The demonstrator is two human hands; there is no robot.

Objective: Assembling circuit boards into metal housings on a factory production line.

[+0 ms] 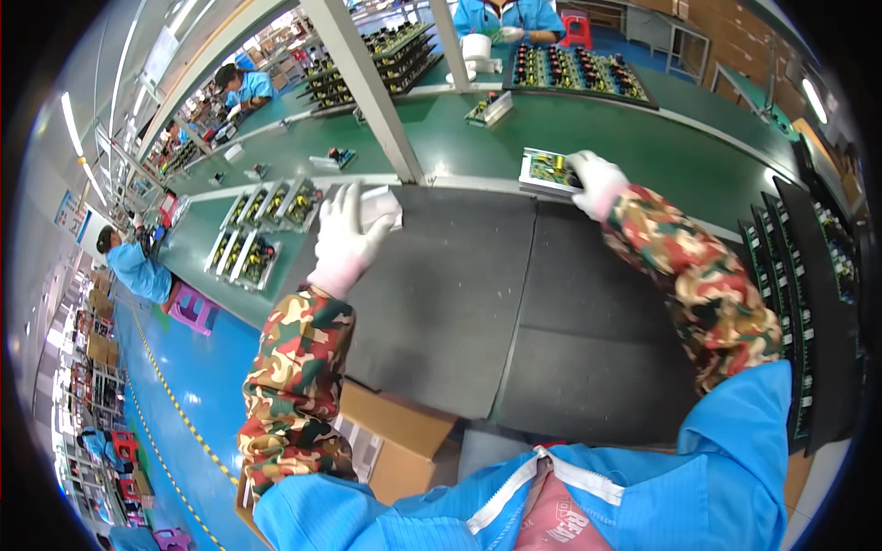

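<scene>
My right hand [599, 182], in a white glove, reaches to the far right edge of the black mat. Its fingers are closed on the near right end of a circuit board [549, 169] in a pale metal frame, at the border of the green bench. My left hand [344, 237], also gloved, is over the mat's far left corner with its fingers stretched out. Beside its fingers lies a small white piece [380, 208]; whether they touch it, I cannot tell. Left of that hand, several framed circuit boards [251, 262] stand in two rows.
The black mat [441, 285] covers the bench before me. A grey post [367, 87] rises beyond it. Racks of boards [790, 294] stand at right. A framed board [489, 108] and a loaded tray [579, 73] lie farther back. An opened carton [400, 432] is below my left arm.
</scene>
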